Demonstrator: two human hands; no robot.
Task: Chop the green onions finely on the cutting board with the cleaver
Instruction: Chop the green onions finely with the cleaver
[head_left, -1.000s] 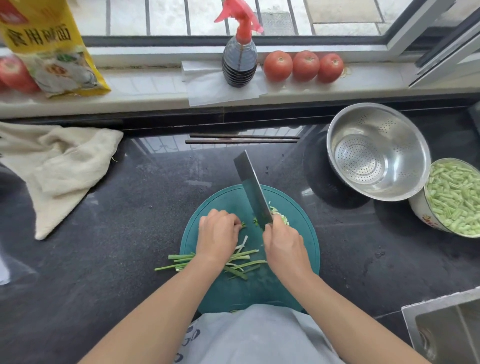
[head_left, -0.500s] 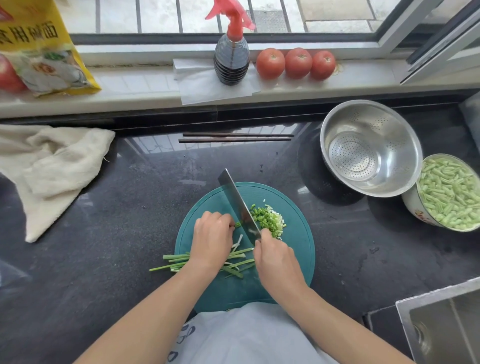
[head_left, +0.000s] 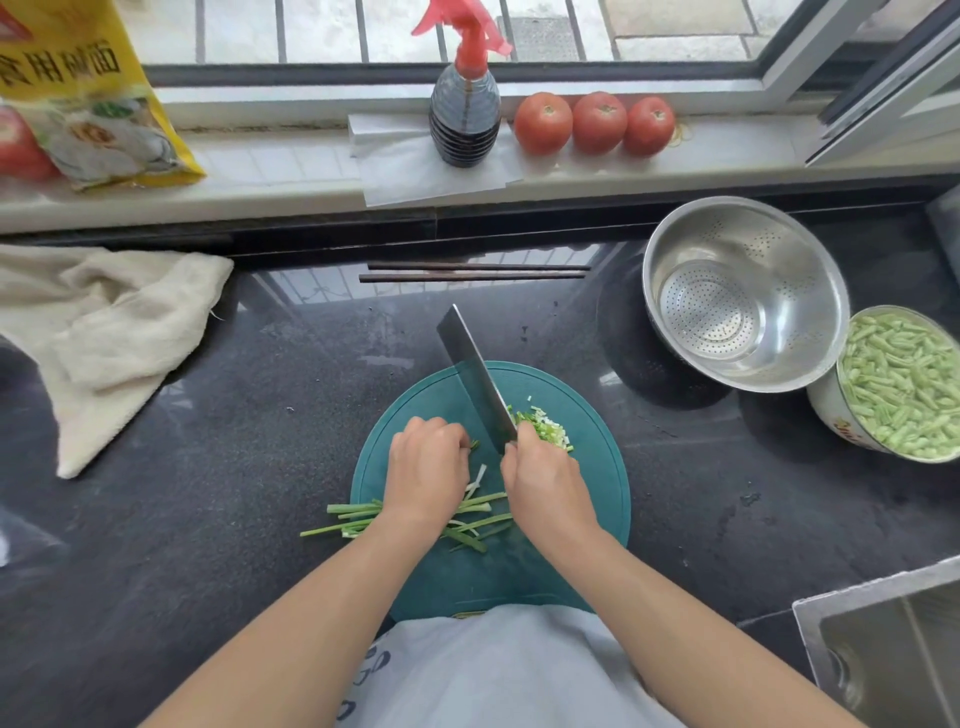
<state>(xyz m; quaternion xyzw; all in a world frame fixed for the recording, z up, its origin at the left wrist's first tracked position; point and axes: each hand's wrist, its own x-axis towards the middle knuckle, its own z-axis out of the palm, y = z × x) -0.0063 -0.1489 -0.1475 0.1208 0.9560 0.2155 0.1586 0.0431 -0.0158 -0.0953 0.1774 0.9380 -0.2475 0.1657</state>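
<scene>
The right hand (head_left: 545, 488) grips the handle of the cleaver (head_left: 475, 379); its blade is tilted up and points away over the round cutting board (head_left: 597, 467). The left hand (head_left: 426, 475), fingers curled, presses down on the green onions (head_left: 358, 517) – their long stalks lie under it and stick out to the left, past the board edge onto the dark tabletop (head_left: 208, 467). A small pile of chopped onion (head_left: 548, 428) lies just right of the blade – beside the right hand's knuckles

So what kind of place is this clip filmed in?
Most likely a home kitchen: a dark stone counter under a window, a steel colander, a sink corner, and a cutting board with green onions.
</scene>
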